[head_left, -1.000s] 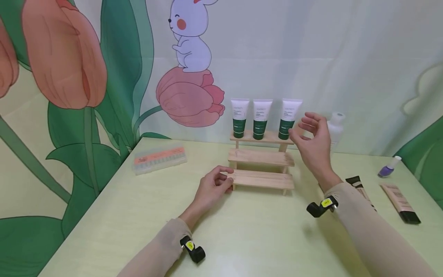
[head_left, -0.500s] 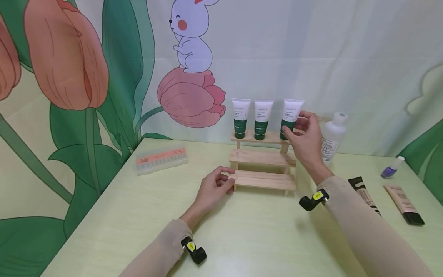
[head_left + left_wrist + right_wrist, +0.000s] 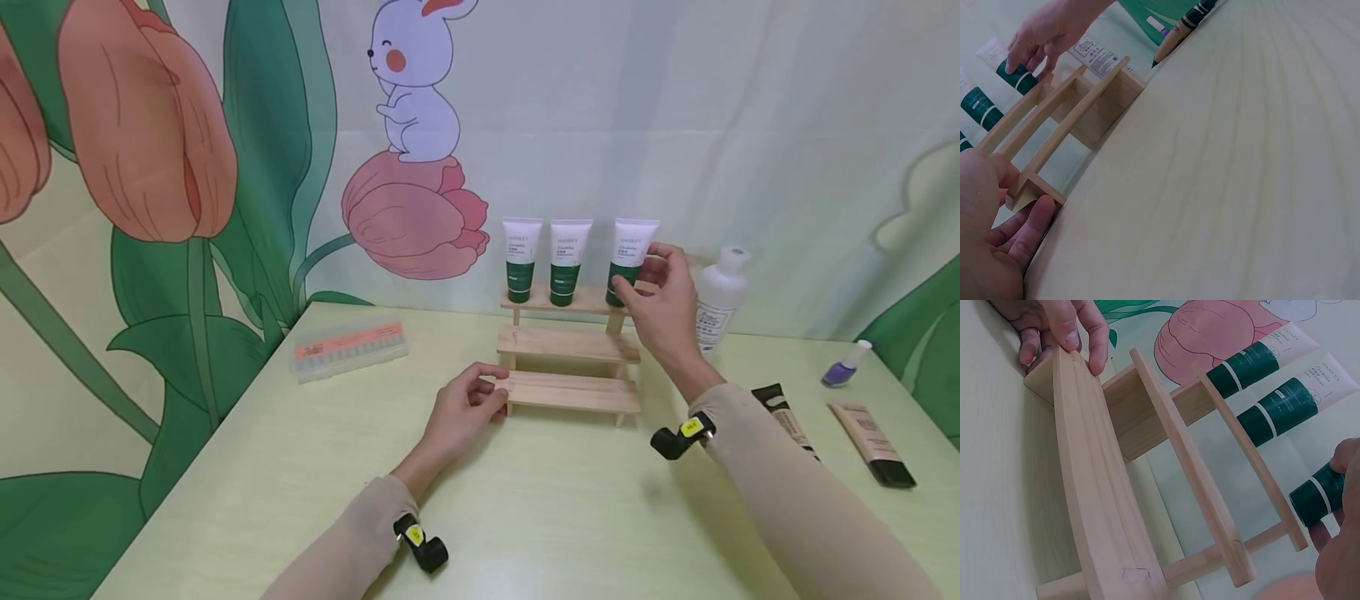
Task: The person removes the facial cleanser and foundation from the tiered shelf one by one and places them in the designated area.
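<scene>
A three-tier wooden display stand stands on the table, its lowest step at the front. My left hand grips the left end of that step, thumb and fingers around the wood in the left wrist view. On the top step are three white-and-green squeeze tubes, caps down. My right hand pinches the rightmost tube by its green lower part. The middle tube and the left tube stand closer together, untouched. In the right wrist view, my fingers hide part of the held tube.
A white bottle stands just right of my right hand. Farther right are a purple nail polish bottle, a beige tube and a black-and-beige tube, partly behind my sleeve. A flat clear case lies at the left.
My right hand has moved left from beside the rightmost tube and taken hold of it; over the last half second it has stayed there. My left hand keeps its place on the stand.
</scene>
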### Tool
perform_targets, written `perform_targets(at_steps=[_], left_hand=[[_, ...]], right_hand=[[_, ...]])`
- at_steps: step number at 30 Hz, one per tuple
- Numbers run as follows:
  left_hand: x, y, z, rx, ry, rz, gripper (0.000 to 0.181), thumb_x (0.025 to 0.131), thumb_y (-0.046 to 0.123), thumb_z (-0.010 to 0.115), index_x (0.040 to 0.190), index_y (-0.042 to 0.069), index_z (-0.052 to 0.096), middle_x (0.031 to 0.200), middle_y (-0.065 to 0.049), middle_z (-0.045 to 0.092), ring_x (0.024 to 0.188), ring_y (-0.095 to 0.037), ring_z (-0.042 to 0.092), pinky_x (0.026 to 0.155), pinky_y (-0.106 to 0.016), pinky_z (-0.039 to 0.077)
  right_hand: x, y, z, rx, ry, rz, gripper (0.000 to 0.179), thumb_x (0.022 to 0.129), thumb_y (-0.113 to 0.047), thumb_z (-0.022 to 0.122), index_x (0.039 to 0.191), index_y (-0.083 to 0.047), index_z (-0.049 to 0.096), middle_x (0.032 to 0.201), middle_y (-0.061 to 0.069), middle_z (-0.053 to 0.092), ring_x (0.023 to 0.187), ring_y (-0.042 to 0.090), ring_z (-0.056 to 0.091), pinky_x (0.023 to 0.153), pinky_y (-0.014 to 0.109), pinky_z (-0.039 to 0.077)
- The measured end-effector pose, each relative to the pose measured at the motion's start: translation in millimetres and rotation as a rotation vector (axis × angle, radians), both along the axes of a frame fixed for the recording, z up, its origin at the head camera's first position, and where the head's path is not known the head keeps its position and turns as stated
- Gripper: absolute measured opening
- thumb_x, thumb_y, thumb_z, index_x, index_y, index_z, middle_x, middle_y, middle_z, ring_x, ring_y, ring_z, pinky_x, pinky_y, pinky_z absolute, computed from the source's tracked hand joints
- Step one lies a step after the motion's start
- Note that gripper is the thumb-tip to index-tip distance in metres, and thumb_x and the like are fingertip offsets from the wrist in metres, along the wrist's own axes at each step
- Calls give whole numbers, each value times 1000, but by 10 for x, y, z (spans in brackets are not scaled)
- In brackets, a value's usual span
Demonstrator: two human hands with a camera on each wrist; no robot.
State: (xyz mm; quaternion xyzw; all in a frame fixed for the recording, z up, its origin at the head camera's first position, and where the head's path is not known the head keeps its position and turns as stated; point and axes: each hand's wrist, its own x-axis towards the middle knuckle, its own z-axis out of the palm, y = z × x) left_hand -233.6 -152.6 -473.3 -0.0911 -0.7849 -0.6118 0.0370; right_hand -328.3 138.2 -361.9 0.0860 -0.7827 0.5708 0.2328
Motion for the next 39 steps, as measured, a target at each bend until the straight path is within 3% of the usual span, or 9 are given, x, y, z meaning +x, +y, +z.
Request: perform_targets(at_steps=[5,14,23,39], left_hand=[[6,8,-2,0,7,4,25,109,13,72,133,14,74,104,-12,77,89,-25,79,82,-38,69],[11,4,1,-21,-4,8,25,109,15,72,134,16,73,105,-9,78,86,-19,78,80,-29,67],[4,9,-9,-12,6,3,25,109,14,72,134,15,74,104,-11,78,87,-23,79,82,-34,67],[12,15,3,-19,-2,17,24,108,14,73,133,16,74,103,-9,77,85,-19,78,79,-30,66]], right_hand=[[32,18,52,-4,34,-3,60,102,-10,80,153,-6,49,137,13,63,119,21,64,97,24,58],[128,65,146,7,74,-14,58,102,-10,80,152,-7,51,134,10,64,114,19,65,93,21,56],[325,208,282,-3,116,-25,55,103,-14,79,150,-8,53,129,2,63,112,15,64,92,20,56],[637,648,450,-32,83,-127,57,103,-13,80,154,-20,55,130,-12,62,117,11,63,95,21,55]])
